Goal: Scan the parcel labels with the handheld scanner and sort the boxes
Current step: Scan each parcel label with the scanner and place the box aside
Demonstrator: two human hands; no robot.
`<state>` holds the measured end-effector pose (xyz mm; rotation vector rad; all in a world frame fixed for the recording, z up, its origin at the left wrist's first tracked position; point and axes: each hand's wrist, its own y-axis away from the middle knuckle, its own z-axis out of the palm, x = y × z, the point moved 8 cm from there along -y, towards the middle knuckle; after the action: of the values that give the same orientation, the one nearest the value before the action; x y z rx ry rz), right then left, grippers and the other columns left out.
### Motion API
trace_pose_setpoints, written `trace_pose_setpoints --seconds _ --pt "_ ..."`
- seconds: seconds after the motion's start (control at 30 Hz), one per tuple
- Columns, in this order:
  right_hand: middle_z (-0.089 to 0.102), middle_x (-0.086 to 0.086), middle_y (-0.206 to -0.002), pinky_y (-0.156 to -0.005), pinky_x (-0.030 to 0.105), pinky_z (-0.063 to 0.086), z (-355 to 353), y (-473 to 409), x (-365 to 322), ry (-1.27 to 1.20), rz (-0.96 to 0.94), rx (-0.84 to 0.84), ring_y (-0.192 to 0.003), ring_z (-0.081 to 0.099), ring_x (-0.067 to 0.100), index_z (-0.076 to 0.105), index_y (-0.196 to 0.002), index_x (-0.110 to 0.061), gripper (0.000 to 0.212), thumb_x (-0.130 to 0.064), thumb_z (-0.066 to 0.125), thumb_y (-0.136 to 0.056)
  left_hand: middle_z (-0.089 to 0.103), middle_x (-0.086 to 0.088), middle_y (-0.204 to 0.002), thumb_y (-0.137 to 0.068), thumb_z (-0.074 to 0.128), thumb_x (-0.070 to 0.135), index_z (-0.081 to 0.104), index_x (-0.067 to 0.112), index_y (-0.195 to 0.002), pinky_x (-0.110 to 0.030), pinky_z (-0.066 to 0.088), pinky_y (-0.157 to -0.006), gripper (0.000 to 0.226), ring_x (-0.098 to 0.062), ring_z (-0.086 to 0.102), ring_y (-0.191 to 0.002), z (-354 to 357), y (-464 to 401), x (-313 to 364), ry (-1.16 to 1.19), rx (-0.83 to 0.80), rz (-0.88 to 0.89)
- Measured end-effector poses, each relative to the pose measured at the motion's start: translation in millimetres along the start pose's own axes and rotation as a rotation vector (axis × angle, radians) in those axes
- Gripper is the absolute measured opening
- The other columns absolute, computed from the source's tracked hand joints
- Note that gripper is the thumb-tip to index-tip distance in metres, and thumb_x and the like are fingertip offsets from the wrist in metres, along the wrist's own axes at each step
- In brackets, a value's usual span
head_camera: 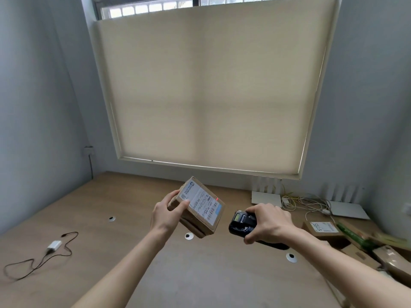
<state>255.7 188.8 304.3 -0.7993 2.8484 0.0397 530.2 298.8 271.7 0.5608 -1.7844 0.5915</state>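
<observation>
Surface [111, 252]: wooden top running under the blinded window; it carries everything below.
Pile of boxes [367, 247]: several cardboard parcels heaped at the right edge, one with its label facing up; judged to be awaiting a scan or already sorted, cannot tell which.
Parcel [196, 207]: small cardboard box held clear of the surface, left of centre, tilted so its white label [201, 202] faces up and toward the right hand. Long axis runs from far-left to near-right.
Left hand [165, 215]: grips the parcel at its left end, thumb across the near edge of the label, fingers wrapped behind.
Right hand [266, 223]: closed over the scanner from above, fingers curled round its body.
Scanner [241, 222]: black handheld, just right of the parcel and apart from it, with its head toward the box.
Red dot [217, 199]: sits at the label's far right corner, off the barcodes; judged that aim must shift left and down along the label.
</observation>
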Motion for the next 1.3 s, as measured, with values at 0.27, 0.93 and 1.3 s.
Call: trace_pose_setpoints --seconds 0.27,0.93,1.3 --pt "0.065 -0.012 -0.079 -0.06 0.025 0.036 4 0 -24 0.008 -0.083 -0.022 -0.08 0.061 0.016 0.067 -0.09 -0.033 0.048 -0.058 0.083 -0.052 0.065 -0.001 -0.118 -0.071 0.067 0.065 0.061 0.054 -0.118 -0.048 0.057 -0.094 0.048 -0.021 0.063 -0.11 -27 17 -12 -0.034 0.057 -0.012" --pt "0.078 -0.002 -0.088 -0.068 0.022 0.059 75 43 -375 -0.848 -0.464 -0.399 -0.072 0.072 0.007 0.075 -0.099 -0.026 0.051 -0.036 0.093 -0.052 0.069 0.006 -0.117 -0.066 0.073 0.052 0.044 0.051 -0.129 -0.041 0.052 -0.084 0.069 -0.017 0.068 -0.103 -333 136 -90 0.145 0.248 -0.278" --pt "0.077 -0.014 -0.084 -0.062 0.011 0.051 156 171 -694 -0.816 -0.805 -0.569 -0.072 0.072 0.0 0.074 -0.108 -0.024 0.049 -0.026 0.097 -0.065 0.06 0.011 -0.11 -0.085 0.079 0.031 0.053 0.037 -0.104 -0.018 0.048 -0.076 0.033 -0.001 0.059 -0.093 -635 316 -177 0.052 0.7 -0.299"
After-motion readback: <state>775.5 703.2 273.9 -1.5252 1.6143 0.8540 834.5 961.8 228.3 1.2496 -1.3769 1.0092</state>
